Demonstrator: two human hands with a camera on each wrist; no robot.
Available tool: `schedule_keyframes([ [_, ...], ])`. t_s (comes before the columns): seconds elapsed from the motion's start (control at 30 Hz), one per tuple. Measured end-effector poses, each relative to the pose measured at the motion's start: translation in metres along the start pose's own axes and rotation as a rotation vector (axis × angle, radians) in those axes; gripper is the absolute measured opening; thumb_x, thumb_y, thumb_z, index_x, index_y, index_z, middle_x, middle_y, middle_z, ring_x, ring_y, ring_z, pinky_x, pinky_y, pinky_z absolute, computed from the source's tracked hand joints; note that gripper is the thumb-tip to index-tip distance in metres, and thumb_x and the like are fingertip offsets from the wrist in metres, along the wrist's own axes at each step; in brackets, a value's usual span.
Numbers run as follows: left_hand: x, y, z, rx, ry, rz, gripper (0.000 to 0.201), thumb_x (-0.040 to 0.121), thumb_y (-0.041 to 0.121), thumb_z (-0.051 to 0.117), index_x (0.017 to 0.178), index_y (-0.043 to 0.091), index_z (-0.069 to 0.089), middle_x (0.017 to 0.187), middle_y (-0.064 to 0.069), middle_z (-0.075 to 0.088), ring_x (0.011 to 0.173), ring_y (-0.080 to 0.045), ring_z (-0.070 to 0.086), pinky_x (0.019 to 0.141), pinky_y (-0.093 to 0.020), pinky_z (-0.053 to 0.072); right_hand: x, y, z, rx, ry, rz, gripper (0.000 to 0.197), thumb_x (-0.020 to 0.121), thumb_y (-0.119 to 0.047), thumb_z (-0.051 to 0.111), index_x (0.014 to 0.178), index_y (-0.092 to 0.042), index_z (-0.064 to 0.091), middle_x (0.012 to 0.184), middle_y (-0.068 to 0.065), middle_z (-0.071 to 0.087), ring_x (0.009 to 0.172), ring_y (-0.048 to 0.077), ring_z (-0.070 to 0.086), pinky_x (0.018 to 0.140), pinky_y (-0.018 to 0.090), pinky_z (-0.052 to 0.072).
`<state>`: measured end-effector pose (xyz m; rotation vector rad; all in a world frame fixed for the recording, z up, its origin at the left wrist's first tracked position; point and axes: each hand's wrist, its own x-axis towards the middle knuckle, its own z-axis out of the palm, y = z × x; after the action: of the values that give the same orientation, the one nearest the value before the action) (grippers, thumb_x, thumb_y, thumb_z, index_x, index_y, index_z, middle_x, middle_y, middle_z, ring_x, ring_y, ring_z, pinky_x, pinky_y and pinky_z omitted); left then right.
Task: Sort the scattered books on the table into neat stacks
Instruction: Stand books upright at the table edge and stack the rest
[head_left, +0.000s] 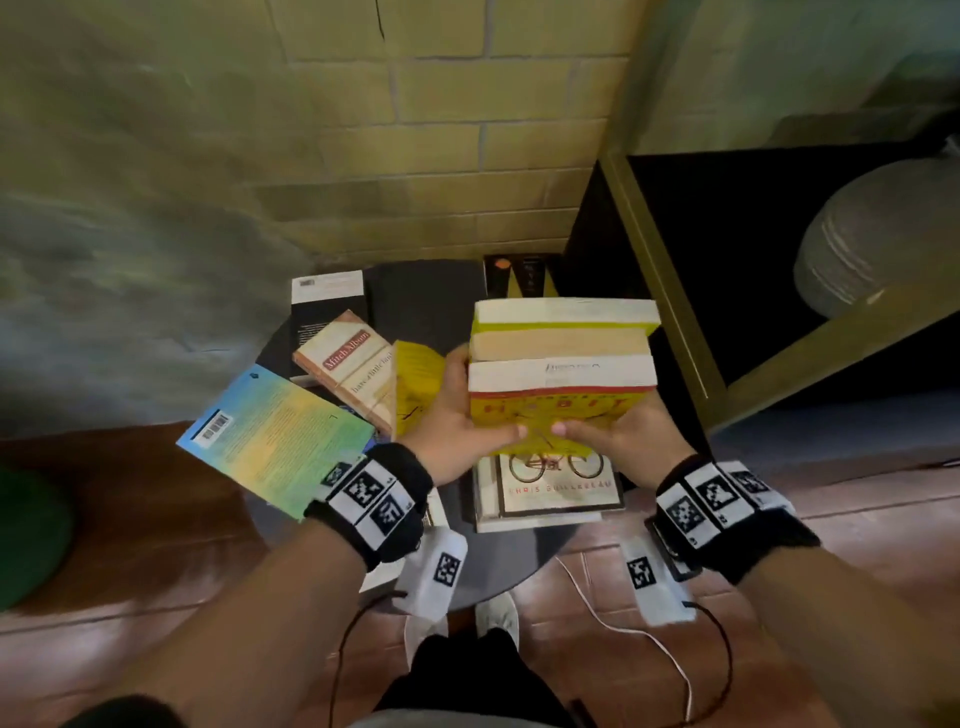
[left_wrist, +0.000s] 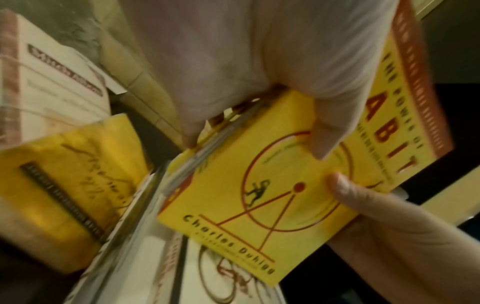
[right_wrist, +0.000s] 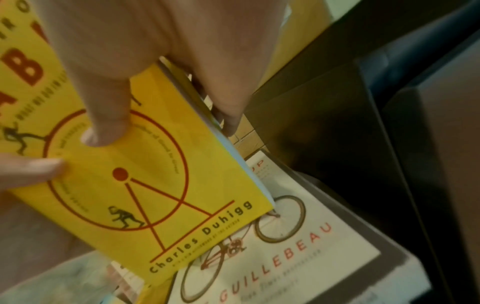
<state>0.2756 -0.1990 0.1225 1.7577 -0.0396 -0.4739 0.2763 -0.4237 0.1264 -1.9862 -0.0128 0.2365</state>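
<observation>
Both hands carry a bundle of three paperbacks (head_left: 563, 358) above the round dark bench (head_left: 498, 566). Nearest, lying flat on the bench, is the white bicycle-cover book (head_left: 550, 491), the likely base of a stack. The bundle sits directly over its far part, tilted so that the yellow front cover faces the wearer and the page edges face up; its long axis runs left to right. The left hand (head_left: 457, 415) curls round the bundle's left end and the right hand (head_left: 623, 434) round its right end, thumbs almost meeting on the cover. Both are equally near the white book, so the coming move is judged to be a straight lowering toward the wearer.

Left of the hands lie a loose yellow book (head_left: 418, 384), a blue-green book (head_left: 278, 441) overhanging the bench edge, and a cream book (head_left: 348, 364); farther off, a black book (head_left: 324, 312) and a dark book (head_left: 519, 278) at the wall.

The left wrist view alone shows the left thumb on the cover of the yellow paperback (left_wrist: 259, 205) and fingers behind it. The right wrist view alone shows the white book's cover (right_wrist: 285, 263) under the bundle's lower corner; whether they touch is, in this blur, uncertain.
</observation>
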Motion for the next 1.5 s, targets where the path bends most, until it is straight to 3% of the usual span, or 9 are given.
schedule_keyframes([
  [0.13,0.004,-0.006,0.004,0.055,0.03,-0.014,0.102,0.065,0.046,0.082,0.146,0.01,0.034,0.13,0.004,0.062,0.117,-0.002,0.059,0.094,-0.02,0.053,0.004,0.0,0.002,0.004,-0.041,-0.011,0.088,0.058,-0.046,0.086,0.13,-0.011,0.05,0.119,-0.002,0.065,0.113,0.005,0.061,0.1,0.032,0.05],
  [0.23,0.004,0.007,0.003,0.066,0.075,-0.003,0.088,0.076,0.029,0.082,0.144,0.015,0.028,0.126,0.006,0.061,0.113,0.003,0.058,0.091,-0.015,0.05,0.007,-0.01,-0.001,0.054,-0.014,-0.046,0.089,0.059,-0.054,0.082,0.127,-0.007,0.051,0.117,0.002,0.066,0.11,0.009,0.063,0.096,0.035,0.052],
  [0.37,0.004,0.033,-0.001,-0.057,0.064,-0.003,0.07,0.084,0.02,0.072,0.138,0.018,0.027,0.114,0.017,0.058,0.095,0.014,0.06,0.077,-0.011,0.051,0.005,-0.028,-0.005,0.167,0.064,-0.023,0.088,0.061,-0.058,0.074,0.132,-0.013,0.047,0.117,-0.006,0.065,0.105,0.004,0.065,0.083,0.02,0.053],
  [0.57,0.015,0.021,0.02,-0.048,-0.026,-0.226,0.092,0.056,0.086,0.063,0.128,0.029,0.054,0.124,0.004,0.068,0.111,-0.018,0.066,0.099,-0.043,0.051,0.003,-0.016,-0.008,0.088,0.02,0.245,0.068,0.069,-0.062,0.065,0.127,-0.029,0.055,0.111,-0.008,0.067,0.102,0.015,0.064,0.099,0.041,0.048],
  [0.77,0.018,-0.026,0.044,0.114,0.056,-0.36,0.116,0.043,0.104,0.041,0.126,0.027,0.061,0.125,0.0,0.067,0.112,-0.022,0.064,0.099,-0.045,0.049,-0.003,0.022,0.002,0.031,-0.005,0.45,0.089,0.046,-0.088,0.063,0.121,-0.041,0.057,0.117,-0.005,0.068,0.104,0.022,0.066,0.098,0.049,0.048],
  [0.9,0.016,-0.02,0.047,0.237,0.13,-0.43,0.123,0.043,0.107,0.031,0.134,0.027,0.055,0.138,-0.004,0.055,0.125,-0.027,0.052,0.108,-0.046,0.041,0.0,0.025,0.005,-0.03,0.011,0.486,0.08,0.05,-0.09,0.057,0.118,-0.047,0.057,0.124,-0.001,0.061,0.108,0.025,0.062,0.099,0.049,0.047],
  [1.1,0.012,-0.005,0.05,0.319,0.087,-0.496,0.1,0.079,0.083,0.039,0.153,0.018,0.028,0.157,-0.015,0.026,0.144,-0.034,0.027,0.117,-0.049,0.027,-0.002,0.021,0.004,0.048,-0.006,0.556,0.071,0.043,-0.086,0.064,0.102,-0.047,0.058,0.116,-0.003,0.068,0.105,0.025,0.065,0.098,0.051,0.048],
  [1.33,0.015,0.001,0.047,0.309,0.132,-0.401,0.095,0.068,0.081,0.046,0.147,0.028,0.036,0.149,-0.012,0.039,0.138,-0.035,0.035,0.111,-0.049,0.035,0.003,0.017,0.009,0.063,0.018,0.485,0.045,0.077,-0.06,0.065,0.117,-0.039,0.057,0.112,-0.001,0.07,0.1,0.024,0.067,0.097,0.049,0.049],
  [1.5,0.011,-0.004,0.045,0.33,0.184,-0.418,0.091,0.076,0.071,0.056,0.151,0.03,0.026,0.154,-0.011,0.028,0.142,-0.036,0.027,0.115,-0.05,0.03,0.008,0.015,0.013,0.051,-0.027,0.493,0.073,0.058,-0.077,0.063,0.121,-0.04,0.056,0.112,-0.001,0.07,0.101,0.024,0.067,0.096,0.05,0.049],
])
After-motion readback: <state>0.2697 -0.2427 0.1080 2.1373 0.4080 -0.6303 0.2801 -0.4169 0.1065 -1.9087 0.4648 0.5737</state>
